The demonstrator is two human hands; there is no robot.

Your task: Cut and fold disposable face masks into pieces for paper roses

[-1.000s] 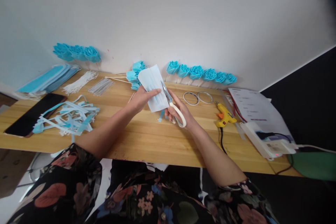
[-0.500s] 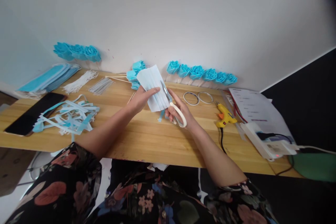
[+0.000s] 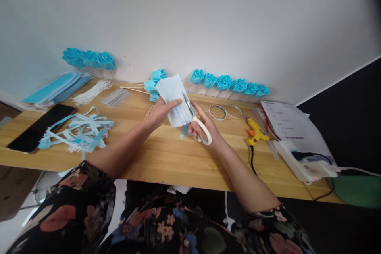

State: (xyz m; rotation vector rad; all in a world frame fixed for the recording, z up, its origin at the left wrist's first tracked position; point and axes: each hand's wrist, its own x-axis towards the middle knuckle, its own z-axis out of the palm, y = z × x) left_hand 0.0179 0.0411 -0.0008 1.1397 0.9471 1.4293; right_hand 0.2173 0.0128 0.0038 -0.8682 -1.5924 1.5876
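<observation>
My left hand [image 3: 162, 112] grips a pale blue pleated face mask [image 3: 172, 87], its thumb lying across the front. In my right hand [image 3: 205, 124] are scissors [image 3: 203, 127] with white handles, fingers through the loops. Their metal blades lie along the right side of the mask, pointing up and left. Whether the blades are cutting the material I cannot tell. A narrow blue strip [image 3: 183, 131] shows just below the mask. Behind the mask, several blue fabric flowers [image 3: 151, 85] on sticks lie partly hidden.
Blue flowers [image 3: 224, 83] lean along the wall. To the left are stacked masks [image 3: 53, 89], white cords [image 3: 93, 92], wires [image 3: 115, 98], a phone [image 3: 38, 129] and cut strips [image 3: 77, 131]. Rightward lie tape rings [image 3: 217, 112], a yellow glue gun [image 3: 255, 131], papers [image 3: 285, 121] and a power strip [image 3: 293, 160].
The view has shifted very slightly. Both hands, the mask and the scissors keep nearly the same position.
</observation>
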